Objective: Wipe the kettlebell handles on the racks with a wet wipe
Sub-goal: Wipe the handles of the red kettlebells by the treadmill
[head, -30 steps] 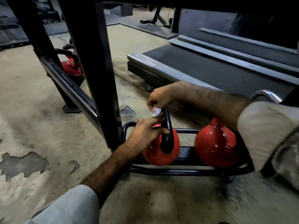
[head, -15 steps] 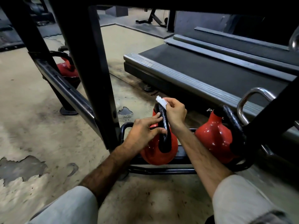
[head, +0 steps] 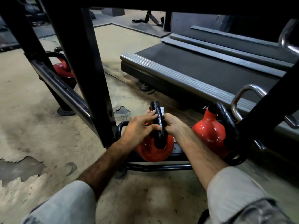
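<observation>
On the low rack (head: 158,167), the left hand (head: 139,130) pinches the near kettlebell's black handle (head: 159,123); the right hand (head: 174,125) clamps the wet wipe (head: 162,110) against it. Best to cover its full loop firmly.

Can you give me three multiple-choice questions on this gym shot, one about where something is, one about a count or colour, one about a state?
1. Where does the treadmill lie?
A. beyond the rack
B. on the rack
C. under the nearer sleeve

2. How many red kettlebells show?
A. one
B. three
C. five

3. What is the left hand doing?
A. hanging idle
B. holding the black handle
C. pressing the floor

Answers:
1 A, its deck runs behind the rack.
2 B, the middle kettlebell, the right kettlebell and the far kettlebell.
3 B, its fingers curl on the handle, opposite the right hand with the wet wipe.
</observation>
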{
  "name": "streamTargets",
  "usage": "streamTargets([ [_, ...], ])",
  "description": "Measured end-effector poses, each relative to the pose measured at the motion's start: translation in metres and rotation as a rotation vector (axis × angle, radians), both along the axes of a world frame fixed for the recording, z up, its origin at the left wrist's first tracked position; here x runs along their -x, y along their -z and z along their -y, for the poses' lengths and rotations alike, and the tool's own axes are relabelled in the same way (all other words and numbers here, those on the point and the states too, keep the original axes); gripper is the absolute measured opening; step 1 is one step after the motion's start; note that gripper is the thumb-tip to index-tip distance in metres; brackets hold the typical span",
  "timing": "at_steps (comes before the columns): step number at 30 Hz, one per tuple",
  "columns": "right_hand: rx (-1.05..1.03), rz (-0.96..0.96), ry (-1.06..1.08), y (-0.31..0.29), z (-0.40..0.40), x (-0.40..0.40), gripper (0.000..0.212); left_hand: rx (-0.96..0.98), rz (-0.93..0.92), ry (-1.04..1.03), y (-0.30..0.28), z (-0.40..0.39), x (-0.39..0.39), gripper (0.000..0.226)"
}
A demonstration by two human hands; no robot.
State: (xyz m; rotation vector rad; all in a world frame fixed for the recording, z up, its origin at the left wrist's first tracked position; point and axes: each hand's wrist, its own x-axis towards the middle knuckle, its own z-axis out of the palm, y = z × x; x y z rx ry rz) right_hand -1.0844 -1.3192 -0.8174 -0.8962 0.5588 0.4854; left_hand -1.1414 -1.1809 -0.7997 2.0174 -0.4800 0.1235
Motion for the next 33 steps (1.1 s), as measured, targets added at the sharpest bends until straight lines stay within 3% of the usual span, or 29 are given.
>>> streamTargets([
  [5, 0.021, 0.037, -0.044, -0.012, 0.01, 0.017, 0.039, -0.065, 0.027, -0.029, -0.003, 0.001, 0.004, 0.055],
  [9, 0.382, 0.208, -0.037, -0.015, 0.025, 0.028, 0.021, -0.118, -0.034, -0.033, -0.016, 0.003, 0.007, 0.055],
  [12, 0.594, 0.365, -0.044, -0.024, 0.039, 0.039, 0.021, -0.202, -0.063, -0.01, -0.029, 0.004, 0.007, 0.055],
  [15, 0.595, 0.459, 0.087, -0.048, 0.061, 0.06, 0.013, -0.312, -0.066, -0.046, -0.042, 0.011, 0.007, 0.043],
  [18, 0.834, 0.606, 0.22, -0.073, 0.107, 0.092, 0.02, -0.316, 0.07, -0.141, -0.064, 0.042, 0.018, 0.024],
  [20, 0.95, 0.677, 0.316, -0.081, 0.139, 0.117, 0.022, -0.341, 0.169, -0.097, -0.08, 0.072, 0.028, 0.02],
  [27, 1.265, 0.571, 0.603, -0.056, 0.216, 0.181, 0.026, -0.511, 0.277, 0.271, -0.092, 0.173, 0.035, 0.027],
  [30, 1.328, 0.471, 0.529, -0.024, 0.225, 0.186, 0.028, -0.532, 0.28, 0.323, -0.072, 0.205, 0.033, 0.035],
  [33, 1.387, 0.487, 0.333, -0.002, 0.217, 0.19, 0.032, -0.54, 0.286, 0.368, -0.044, 0.235, 0.025, 0.031],
])
